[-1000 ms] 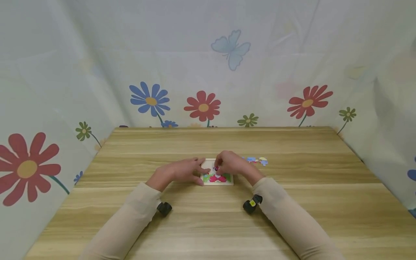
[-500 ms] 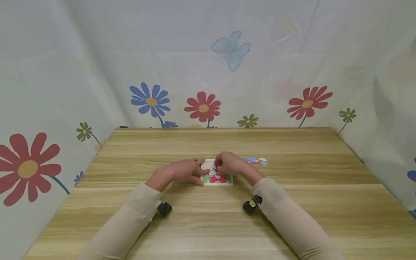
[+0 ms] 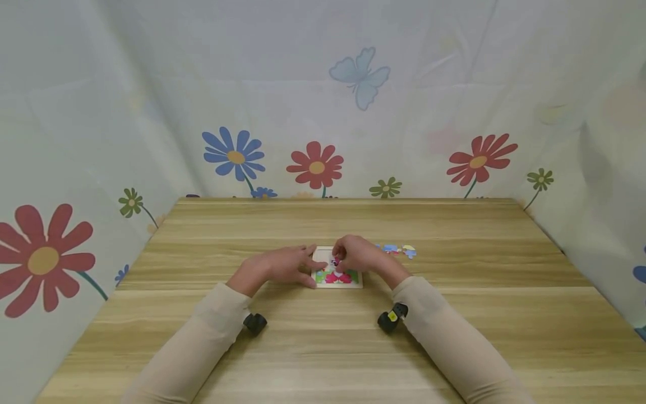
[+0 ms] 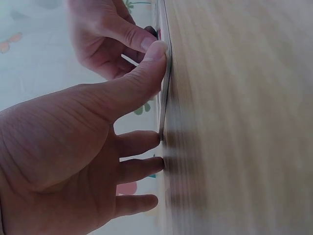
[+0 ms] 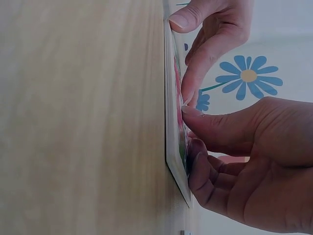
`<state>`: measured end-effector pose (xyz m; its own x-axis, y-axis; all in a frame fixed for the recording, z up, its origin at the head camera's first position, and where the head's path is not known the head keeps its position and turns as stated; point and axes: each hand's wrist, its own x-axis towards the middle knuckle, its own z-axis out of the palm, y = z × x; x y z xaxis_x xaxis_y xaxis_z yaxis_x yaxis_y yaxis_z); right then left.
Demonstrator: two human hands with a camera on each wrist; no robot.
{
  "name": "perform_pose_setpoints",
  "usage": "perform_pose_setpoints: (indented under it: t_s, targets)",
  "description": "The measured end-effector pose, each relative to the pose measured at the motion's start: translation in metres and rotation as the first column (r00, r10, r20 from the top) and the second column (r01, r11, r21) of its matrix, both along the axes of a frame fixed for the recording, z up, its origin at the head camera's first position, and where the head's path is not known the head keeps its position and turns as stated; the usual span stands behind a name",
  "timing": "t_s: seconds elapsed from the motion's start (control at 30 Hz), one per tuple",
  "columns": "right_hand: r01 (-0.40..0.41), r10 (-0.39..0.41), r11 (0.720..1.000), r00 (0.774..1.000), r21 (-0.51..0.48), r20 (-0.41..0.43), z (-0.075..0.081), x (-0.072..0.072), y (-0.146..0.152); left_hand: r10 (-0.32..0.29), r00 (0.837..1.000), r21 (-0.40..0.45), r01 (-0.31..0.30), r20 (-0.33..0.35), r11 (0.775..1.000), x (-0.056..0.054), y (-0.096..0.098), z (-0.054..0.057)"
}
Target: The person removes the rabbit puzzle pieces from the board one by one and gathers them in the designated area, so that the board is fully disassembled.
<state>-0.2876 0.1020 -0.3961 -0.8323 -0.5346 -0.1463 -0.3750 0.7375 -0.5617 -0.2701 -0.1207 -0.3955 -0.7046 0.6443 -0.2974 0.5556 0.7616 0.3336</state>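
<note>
A small wooden-framed jigsaw puzzle board [image 3: 338, 287] lies flat on the table, its lower part filled with green and pink picture pieces. My left hand [image 3: 287, 265] rests on the board's left side, fingers spread and fairly straight; in the left wrist view the thumb [image 4: 155, 51] touches the board's edge. Over the upper middle of the board, my right hand [image 3: 359, 253] pinches a pink puzzle piece [image 3: 335, 262] with a dark detail. In the right wrist view the right thumb [image 5: 220, 128] and curled fingers are down at the board's surface, largely hiding the piece.
Several loose blue and yellow puzzle pieces [image 3: 391, 248] lie on the table just right of the board, partly behind the right hand. The wooden table [image 3: 323, 348] reaches back to a flower-printed curtain [image 3: 272, 101]. Black wrist cameras [image 3: 255, 324] hang below both sleeves.
Almost nothing differs. Both hands stay at the board, with only a very slight shift of the right fingers around the pink puzzle piece.
</note>
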Motion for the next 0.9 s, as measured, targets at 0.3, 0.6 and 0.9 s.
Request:
perform_pose_setpoints:
  t_s: [0.3, 0.6, 0.9]
  targets:
    - [-0.003, 0.004, 1.0, 1.0, 0.016, -0.017, 0.0003, -0.0017, 0.0006, -0.007, 1.0, 0.008, 0.007, 0.009, 1.0, 0.0011, 0.0009, 0.003]
    - [0.018, -0.018, 1.0, 1.0, 0.013, -0.025, 0.0008, -0.0007, 0.0004, -0.001, 1.0, 0.006, 0.001, 0.012, 1.0, 0.0003, 0.0015, 0.0014]
    - [0.042, -0.043, 0.998, 0.999, -0.047, -0.015, 0.0013, 0.0004, 0.0016, -0.021, 1.0, 0.015, 0.02, 0.005, 1.0, -0.0002, 0.0013, 0.0006]
